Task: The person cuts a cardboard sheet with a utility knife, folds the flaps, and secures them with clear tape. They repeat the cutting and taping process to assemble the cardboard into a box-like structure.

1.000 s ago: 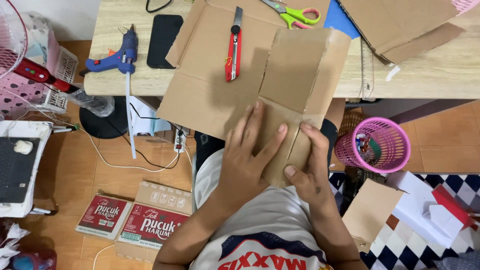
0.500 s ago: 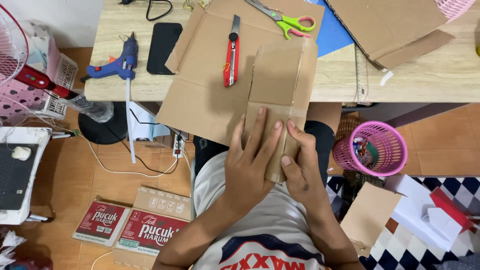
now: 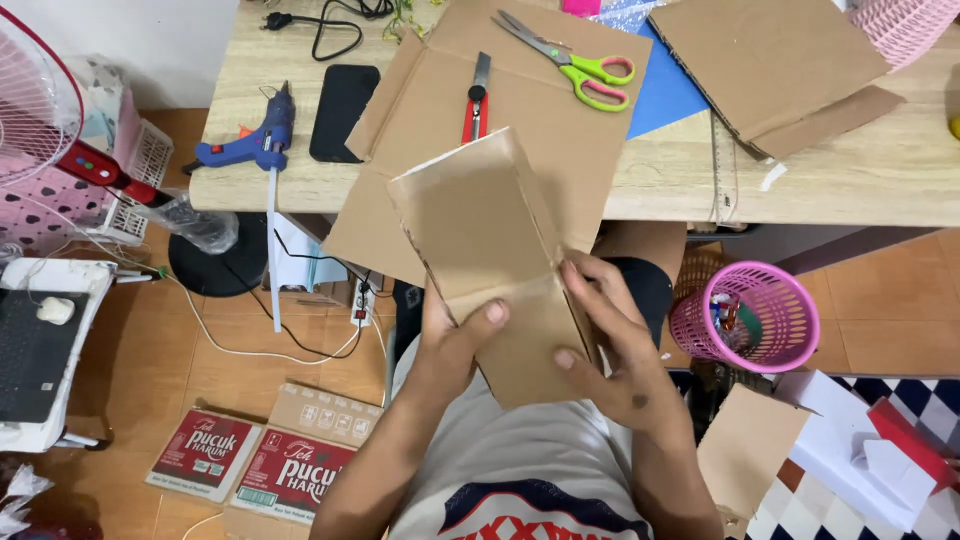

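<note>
Head view, the only one supplied: the folded cardboard piece (image 3: pixel 490 250) is held up in front of the torso, between the body and the near edge of the wooden table (image 3: pixel 880 180), its upper part overlapping a larger flat cardboard sheet (image 3: pixel 560 120) lying on the tabletop beyond the hands. The left hand (image 3: pixel 450 345) grips the piece from its left edge, thumb laid across the front face and the remaining fingers behind the board; the right hand (image 3: pixel 615 350) clasps the right edge, fingers curled over it and the thumb pinching the lower front. Judged from the creases and its thinness, the piece is light, fairly stiff across the panels but ready to bend along the fold lines; the surface looks dry and matt, so slipping is unlikely, though a hard squeeze could crush the corrugation. The edges near the folds appear the soundest places to hold. Beyond the hands lie a red utility knife (image 3: pixel 477 100) and green-handled scissors (image 3: pixel 575 62); further to the left-hand side sit a blue glue gun (image 3: pixel 255 145) and a black phone (image 3: pixel 343 112); to the right, at floor level, stands a pink basket (image 3: pixel 745 315). Hidden: the back of the piece, the left fingers behind it, whether the folds are glued, and the lower edge against the shirt.
</note>
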